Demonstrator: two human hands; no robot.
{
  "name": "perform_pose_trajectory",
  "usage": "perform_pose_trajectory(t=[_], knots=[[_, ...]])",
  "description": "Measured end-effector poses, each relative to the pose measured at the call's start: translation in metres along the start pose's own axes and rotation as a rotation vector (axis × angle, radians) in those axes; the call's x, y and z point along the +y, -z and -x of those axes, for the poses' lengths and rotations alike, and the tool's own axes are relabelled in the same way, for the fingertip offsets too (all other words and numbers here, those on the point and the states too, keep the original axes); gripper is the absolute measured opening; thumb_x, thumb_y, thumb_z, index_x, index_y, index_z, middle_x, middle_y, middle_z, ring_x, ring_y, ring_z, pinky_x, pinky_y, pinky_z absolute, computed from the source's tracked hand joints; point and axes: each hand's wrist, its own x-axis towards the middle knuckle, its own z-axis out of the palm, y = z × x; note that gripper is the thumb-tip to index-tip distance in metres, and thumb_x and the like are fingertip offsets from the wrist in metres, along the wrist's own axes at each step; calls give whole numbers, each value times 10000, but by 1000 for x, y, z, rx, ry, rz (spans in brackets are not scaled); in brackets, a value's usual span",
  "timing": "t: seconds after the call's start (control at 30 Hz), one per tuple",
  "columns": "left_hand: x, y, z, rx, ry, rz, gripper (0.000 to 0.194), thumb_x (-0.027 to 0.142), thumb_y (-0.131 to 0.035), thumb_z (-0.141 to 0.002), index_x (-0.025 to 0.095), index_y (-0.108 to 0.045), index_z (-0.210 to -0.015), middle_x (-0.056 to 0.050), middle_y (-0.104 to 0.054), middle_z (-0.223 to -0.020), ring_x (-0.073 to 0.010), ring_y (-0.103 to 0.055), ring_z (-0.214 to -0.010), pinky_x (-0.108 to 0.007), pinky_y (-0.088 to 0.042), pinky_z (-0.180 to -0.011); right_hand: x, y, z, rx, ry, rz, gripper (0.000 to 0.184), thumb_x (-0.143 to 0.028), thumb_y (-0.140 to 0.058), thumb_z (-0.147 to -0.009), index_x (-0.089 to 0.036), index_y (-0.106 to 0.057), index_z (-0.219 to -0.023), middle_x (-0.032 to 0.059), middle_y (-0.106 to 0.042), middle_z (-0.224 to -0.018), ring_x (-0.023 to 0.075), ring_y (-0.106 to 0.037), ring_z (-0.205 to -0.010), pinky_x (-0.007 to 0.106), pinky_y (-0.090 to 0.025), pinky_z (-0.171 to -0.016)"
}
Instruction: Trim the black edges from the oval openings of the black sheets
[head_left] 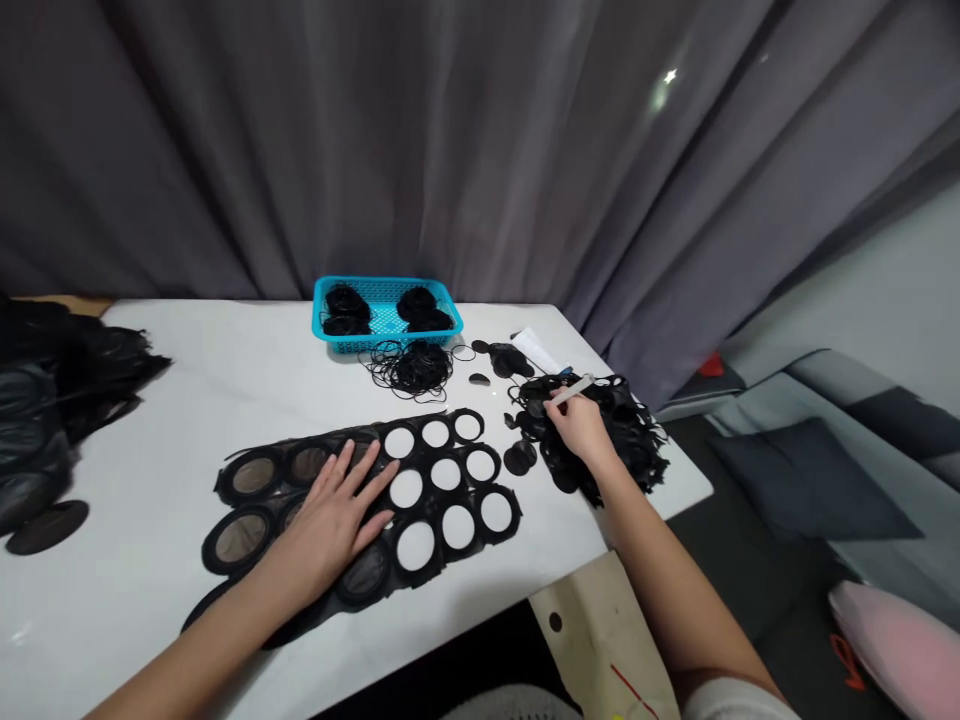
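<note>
My left hand (330,525) lies flat with spread fingers on a black perforated sheet (426,482), which has rows of round openings. Some openings show white table through them, and others near my palm are filled with translucent brownish film. My right hand (581,428) grips a slim white stick (570,392) above a heap of black cut scraps (619,430). Its tip points up and away from me, and my fingers rest at the heap's edge. Loose black discs (519,458) lie just left of that heap.
A blue plastic basket (386,345) holding black coils stands at the table's far edge, with a tangle of thin black rings (412,372) before it. Dark stacked sheets (67,380) lie at the left. A white paper (536,350) lies far right. A curtain (300,150) hangs behind.
</note>
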Motion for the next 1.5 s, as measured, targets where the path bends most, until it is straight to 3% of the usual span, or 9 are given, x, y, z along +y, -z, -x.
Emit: perform_pose_trajectory(t=[0.13,0.27,0.43,0.53,0.67,0.9,1.33,1.43,1.5], knots=[[-10,7,11,31,34,-48,661,619,-353,-1025,216,-412,-1545,-152,-353,-1620,-372,-296,-1505,-633,-316,-1171,-2,9,8,146,131,-100,201,-390,-556,-839,-221,-559,-729,166,-702,-1068,299,-637,-1018,448,-497,-913],[-22,18,36,38,66,-80,682,641,-360,-1014,207,-431,-1535,-158,-356,-1615,-363,-387,-1463,-573,-390,-1149,-34,4,18,140,89,-382,230,-423,-616,-873,-210,-596,-789,95,-701,-976,203,-631,-777,358,-527,-737],[-18,29,54,-13,94,-74,629,589,-377,-1033,229,-404,-1548,-122,-323,-1636,-333,-350,-1487,-548,-390,-1160,-103,-49,30,-364,64,-830,234,-419,-704,-833,-208,-619,-776,51,-717,-895,179,-679,-790,312,-540,-743],[-13,28,54,-23,118,-60,605,570,-394,-1034,241,-414,-1542,-114,-331,-1634,-339,-330,-1496,-568,-388,-1155,-146,-90,34,-658,151,-838,178,-372,-704,-826,-202,-651,-828,34,-719,-856,169,-667,-762,295,-523,-713],[-8,22,50,8,158,-57,557,542,-430,-1031,263,-465,-1512,-84,-399,-1605,-367,-364,-1477,-591,-409,-1129,-176,-126,34,-797,322,-687,85,-275,-682,-813,-193,-664,-799,24,-717,-867,151,-625,-736,272,-476,-682],[-1,7,50,26,158,-126,557,503,-535,-996,233,-515,-1483,-81,-504,-1536,-446,-356,-1458,-645,-384,-1118,-176,-141,38,-807,296,-594,85,-268,-698,-814,-192,-666,-794,32,-737,-933,161,-644,-787,282,-481,-740],[3,2,52,65,164,-111,519,458,-524,-1003,228,-529,-1468,-83,-508,-1535,-436,-288,-1493,-648,-339,-1143,-175,-142,36,-814,302,-554,80,-250,-702,-842,-190,-655,-820,27,-729,-951,164,-639,-793,288,-473,-739],[3,4,51,74,163,-114,515,453,-507,-1008,215,-529,-1465,-81,-501,-1541,-442,-284,-1493,-659,-339,-1139,-177,-139,37,-792,363,-526,93,-231,-702,-856,-193,-636,-804,32,-721,-957,172,-650,-825,294,-484,-755],[3,5,51,80,136,-112,515,446,-483,-1019,195,-520,-1467,-93,-483,-1553,-417,-309,-1490,-633,-348,-1149,-179,-135,45,-747,485,-488,129,-221,-678,-891,-196,-609,-784,46,-713,-981,183,-654,-893,309,-494,-813]])
